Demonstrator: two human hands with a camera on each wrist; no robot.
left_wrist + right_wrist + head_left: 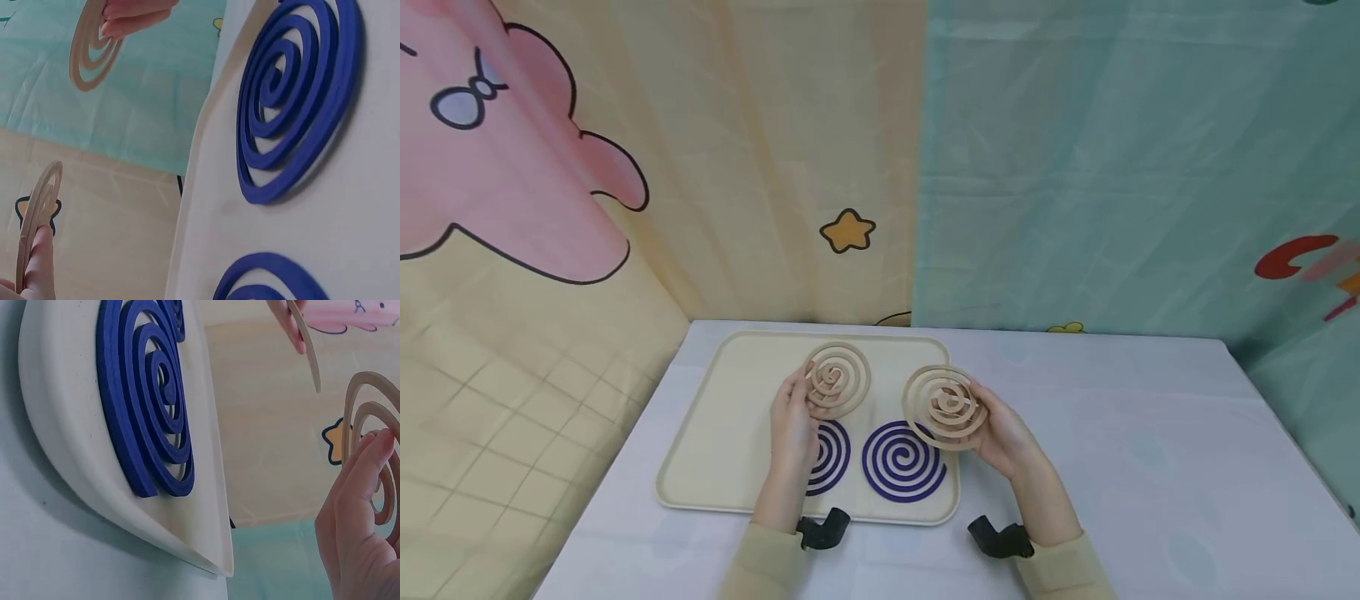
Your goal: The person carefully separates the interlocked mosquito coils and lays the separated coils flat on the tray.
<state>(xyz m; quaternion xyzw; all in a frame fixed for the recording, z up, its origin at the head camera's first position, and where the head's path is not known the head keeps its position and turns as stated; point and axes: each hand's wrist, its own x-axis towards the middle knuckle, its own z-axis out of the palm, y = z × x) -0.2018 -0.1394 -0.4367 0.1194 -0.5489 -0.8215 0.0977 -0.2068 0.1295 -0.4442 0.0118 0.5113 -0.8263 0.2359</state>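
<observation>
Two tan mosquito coils are held up over the tray, one in each hand. My left hand point(793, 425) grips the left tan coil point(857, 398) at its left edge, fingers behind the spiral. My right hand point(1003, 429) holds the other tan coil point(912, 400) by its right side, fingertips showing through the gaps; the right wrist view shows this right hand point(356, 531) close up. Below them, two blue-purple mosquito coils lie flat on the tray: the right one point(904, 457) nearly whole in sight, the left one point(831, 458) partly hidden by my left hand and wrist.
The cream tray point(715, 450) has a raised rim and sits on the left part of a table with a white cloth point(1112, 433). Printed curtains point(820, 150) hang behind the table. A black wrist mount point(825, 529) is on each forearm.
</observation>
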